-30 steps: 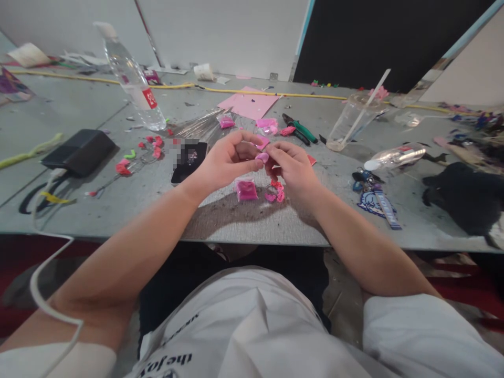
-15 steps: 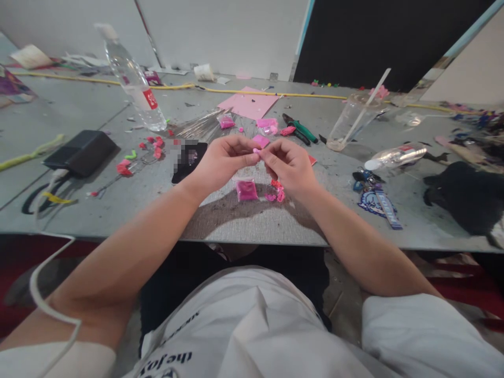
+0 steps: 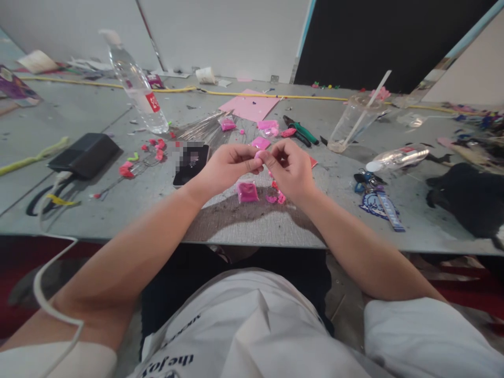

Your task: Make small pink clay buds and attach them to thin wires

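My left hand (image 3: 228, 168) and my right hand (image 3: 290, 169) meet over the middle of the grey table (image 3: 252, 226), fingers pinched together on a small pink piece (image 3: 259, 154) held between their fingertips. Just below the hands lie a small bag of magenta bits (image 3: 247, 191) and a few pink and red shaped pieces (image 3: 276, 196). Most of the pinched piece is hidden by my fingers.
A phone (image 3: 191, 163) lies left of my hands, with red pieces (image 3: 156, 149), a black box (image 3: 84, 155) and a water bottle (image 3: 136, 84) beyond. Pink paper (image 3: 250, 106), green pliers (image 3: 301, 130), a plastic cup with a straw (image 3: 352, 123), a lying bottle (image 3: 397, 156) and keys (image 3: 374, 194) are right.
Both hands have stayed together, dropping slightly toward the table. The pink piece shows less between the fingertips than a second ago.
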Motion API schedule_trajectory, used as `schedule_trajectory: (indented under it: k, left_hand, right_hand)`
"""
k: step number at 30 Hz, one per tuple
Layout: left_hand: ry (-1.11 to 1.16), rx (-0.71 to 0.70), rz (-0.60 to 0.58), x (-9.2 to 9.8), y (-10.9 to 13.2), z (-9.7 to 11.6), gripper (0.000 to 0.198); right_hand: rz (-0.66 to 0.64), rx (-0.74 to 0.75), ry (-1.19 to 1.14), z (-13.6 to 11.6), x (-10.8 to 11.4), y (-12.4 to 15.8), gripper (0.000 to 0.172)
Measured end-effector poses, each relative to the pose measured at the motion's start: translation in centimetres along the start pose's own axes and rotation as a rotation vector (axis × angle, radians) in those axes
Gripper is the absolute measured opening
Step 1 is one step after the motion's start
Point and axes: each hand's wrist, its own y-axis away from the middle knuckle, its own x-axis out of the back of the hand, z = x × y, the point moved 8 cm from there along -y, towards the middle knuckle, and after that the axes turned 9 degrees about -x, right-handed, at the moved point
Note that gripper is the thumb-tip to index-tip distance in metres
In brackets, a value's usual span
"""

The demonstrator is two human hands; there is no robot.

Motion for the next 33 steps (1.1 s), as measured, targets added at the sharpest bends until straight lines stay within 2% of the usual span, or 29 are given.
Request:
schedule_trajectory:
  k: [3,9,13,18,23,25,28,31,33]
  left_hand:
    - [-0.073,-0.022,-0.027,-0.1,-0.1,0.4,0.04]
    - [-0.232,-0.086,-0.063,-0.2,-0.2,1.2,0.033]
    - [-0.224,-0.07,-0.091,-0.4,-0.3,1.1,0.033]
    - [-0.246,-0.073,-0.07,-0.2,-0.3,1.3,0.029]
    - [-0.156,-0.053,-0.054,-0.3,-0.2,1.4,0.03]
    - [-0.043,0.004,-0.043,-0.4,-0.1,0.9,0.033]
    - [0.157,0.086,-0.008,-0.4,0.1,0.0,0.035]
    - [0.22,0.139,0.027,0.0,0.2,-0.8,0.034]
    - [0.247,0.187,0.031,0.1,0.3,-1.3,0.036]
  right_hand:
    - [0.017,-0.02,-0.074,0.6,0.1,-0.2,0.05]
    - [-0.098,0.035,-0.081,0.5,-0.7,-0.5,0.043]
    - [-0.133,-0.003,-0.128,0.5,-0.7,-0.6,0.042]
    - [-0.165,-0.045,-0.212,1.2,-1.1,-0.7,0.039]
    - [-0.193,-0.133,-0.277,2.4,-1.5,-1.0,0.047]
    - [-0.131,-0.088,-0.213,2.1,-0.8,-1.1,0.044]
    - [-0.027,0.092,-0.013,0.6,0.3,-0.9,0.039]
    - [0.008,0.252,0.111,-0.4,0.6,-0.5,0.032]
    - [0.012,0.299,0.145,-0.6,0.5,-0.4,0.027]
